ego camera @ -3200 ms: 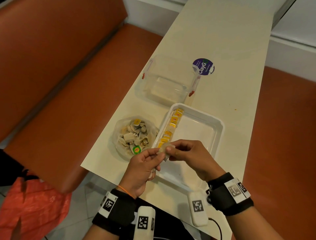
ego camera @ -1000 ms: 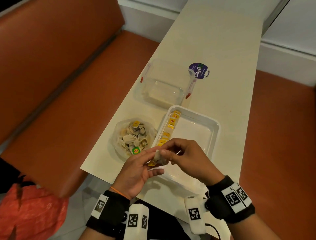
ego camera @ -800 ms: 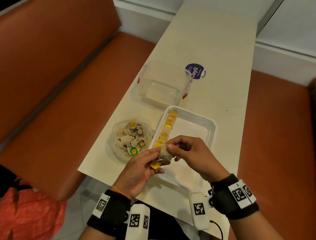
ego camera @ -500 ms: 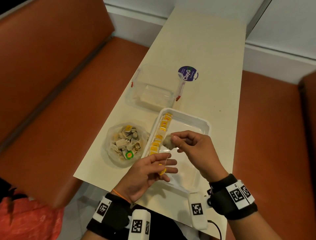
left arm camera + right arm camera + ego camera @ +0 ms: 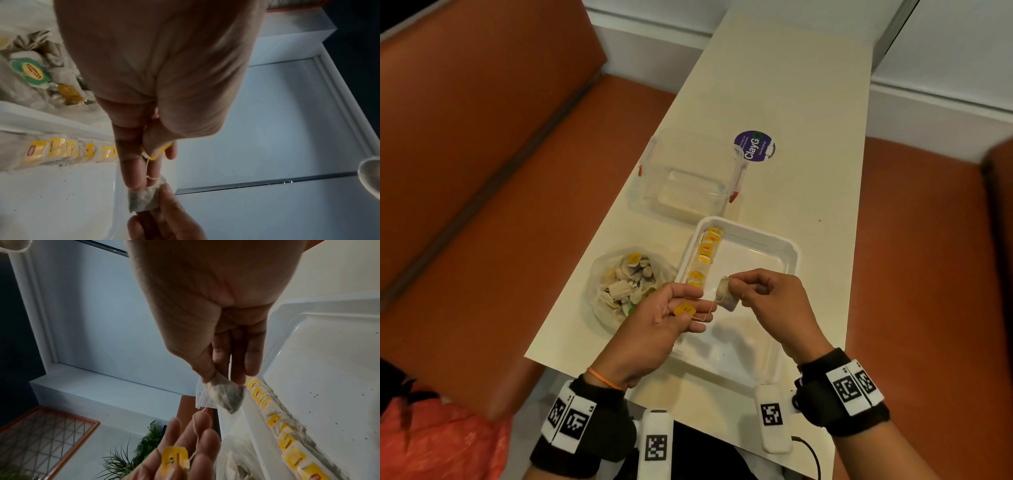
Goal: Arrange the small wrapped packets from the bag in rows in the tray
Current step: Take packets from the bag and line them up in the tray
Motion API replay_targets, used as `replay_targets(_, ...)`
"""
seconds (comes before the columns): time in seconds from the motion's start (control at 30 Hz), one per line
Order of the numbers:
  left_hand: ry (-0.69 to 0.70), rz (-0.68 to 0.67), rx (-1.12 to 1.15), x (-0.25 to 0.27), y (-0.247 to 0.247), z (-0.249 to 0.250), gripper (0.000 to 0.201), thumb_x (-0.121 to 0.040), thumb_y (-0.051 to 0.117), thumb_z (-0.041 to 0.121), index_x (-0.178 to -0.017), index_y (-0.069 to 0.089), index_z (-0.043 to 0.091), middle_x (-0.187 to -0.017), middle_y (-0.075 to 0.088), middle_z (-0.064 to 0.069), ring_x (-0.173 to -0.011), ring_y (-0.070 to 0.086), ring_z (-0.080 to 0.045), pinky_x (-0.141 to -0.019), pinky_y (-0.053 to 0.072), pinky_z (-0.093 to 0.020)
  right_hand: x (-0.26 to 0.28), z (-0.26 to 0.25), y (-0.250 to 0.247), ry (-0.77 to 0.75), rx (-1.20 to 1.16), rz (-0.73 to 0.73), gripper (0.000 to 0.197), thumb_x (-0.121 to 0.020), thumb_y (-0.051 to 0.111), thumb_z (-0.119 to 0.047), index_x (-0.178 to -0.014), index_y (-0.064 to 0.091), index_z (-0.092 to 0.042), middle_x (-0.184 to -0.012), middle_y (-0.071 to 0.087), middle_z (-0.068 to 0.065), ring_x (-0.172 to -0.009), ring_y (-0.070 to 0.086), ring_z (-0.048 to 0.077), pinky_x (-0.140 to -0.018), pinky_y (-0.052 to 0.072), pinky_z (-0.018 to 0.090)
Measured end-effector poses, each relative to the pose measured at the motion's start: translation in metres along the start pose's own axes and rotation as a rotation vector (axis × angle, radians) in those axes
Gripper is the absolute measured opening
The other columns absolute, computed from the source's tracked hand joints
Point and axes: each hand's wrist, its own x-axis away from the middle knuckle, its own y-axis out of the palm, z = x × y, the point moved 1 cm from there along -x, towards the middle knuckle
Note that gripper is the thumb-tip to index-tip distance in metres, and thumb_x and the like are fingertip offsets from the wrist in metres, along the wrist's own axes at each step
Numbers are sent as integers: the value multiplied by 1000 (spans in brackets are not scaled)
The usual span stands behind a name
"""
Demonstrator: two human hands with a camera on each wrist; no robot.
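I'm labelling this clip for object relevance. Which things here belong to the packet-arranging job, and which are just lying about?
Belongs to the job:
- white plastic tray
- row of yellow-tagged tea packets along its left wall
- clear plastic bag of packets
- tea packet pinched by right hand
- its yellow paper tag pinched by left hand

Lying about:
- clear lidded plastic box
- round purple sticker

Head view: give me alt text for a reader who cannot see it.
Over a white tray, the right hand pinches a tea bag while the left hand holds its yellow tag. One row of packets lines the tray's left side, beside the bag of packets.
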Motion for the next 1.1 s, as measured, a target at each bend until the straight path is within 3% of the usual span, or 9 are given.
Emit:
replay_targets(0.13, -46, 59, 142, 0, 8, -2, 24, -102, 55, -8, -125, 58, 0, -114, 78, -16, -105, 77, -31, -84, 63, -32, -2, 3, -3, 26, -36, 1, 6, -94, 75, -26, -95, 81, -26, -85, 80, -5, -82, 76, 15, -88, 63, 42)
replay_targets(0.3, -45, 247, 173, -9, 20, -9, 21, -99, 68, 11, -118, 66, 2, -105, 81, -11, -97, 78, -25, -76, 63, -30, 0, 0, -4, 55, -111, -66, 8, -96, 74, -20, -99, 80, -17, -86, 80, 3, -84, 77, 22, -83, 64, 38)
replay_targets(0.4, -48, 344, 178, -17, 25, -17, 16, -93, 76, 23, -105, 79, 12, -88, 76, 2, -72, 60, -19, -68, 51, -28, 1, 0, -1, 78, -181, -80, 9, -96, 74, -17, -101, 80, -13, -86, 80, 10, -84, 76, 26, -81, 65, 38)
replay_targets(0.5, -152, 360, 431, -23, 33, -21, 20, -87, 80, 23, -100, 81, 9, -80, 61, -5, -64, 49, -14, -61, 47, -25, 1, 1, 3, 104, -251, -88, 11, -97, 73, -17, -104, 79, -11, -89, 80, 11, -81, 75, 22, -82, 65, 39)
replay_targets(0.6, -213, 349, 622, -27, 42, -19, 23, -86, 78, 13, -106, 77, 2, -87, 68, -10, -67, 59, -11, -58, 53, -21, 1, 2, 6, 121, -305, -75, 13, -99, 70, -18, -106, 78, -11, -91, 80, 9, -83, 77, 21, -83, 64, 37)
replay_targets(0.7, -191, 352, 606, -30, 48, -15, 28, -87, 79, 7, -114, 74, 2, -95, 76, -17, -76, 70, -15, -63, 59, -23, 1, 3, 8, 126, -343, -65, 15, -100, 69, -19, -109, 77, -11, -92, 81, 9, -90, 78, 25, -86, 63, 38)
replay_targets(0.83, -172, 385, 556, -32, 53, -12, 24, -89, 79, 8, -111, 73, 3, -102, 79, -20, -88, 78, -23, -66, 62, -25, 2, 2, 9, 120, -388, -69, 17, -101, 67, -20, -111, 76, -10, -96, 81, 8, -93, 78, 24, -89, 63, 37)
replay_targets(0.97, -227, 364, 568, -34, 59, -11, 27, -89, 79, 17, -113, 74, 5, -106, 80, -15, -90, 78, -20, -62, 59, -24, 0, 2, 8, 112, -406, -62, 17, -102, 65, -20, -110, 77, -12, -96, 81, 8, -94, 78, 23, -89, 62, 34)
replay_targets(1.1, -306, 375, 639, -38, 61, -17, 41, -81, 84, 26, -117, 76, 9, -92, 74, -2, -73, 66, -10, -56, 50, -21, -2, 3, 7, 108, -459, -65, 18, -104, 63, -19, -111, 76, -10, -97, 81, 8, -95, 78, 23, -89, 62, 32)
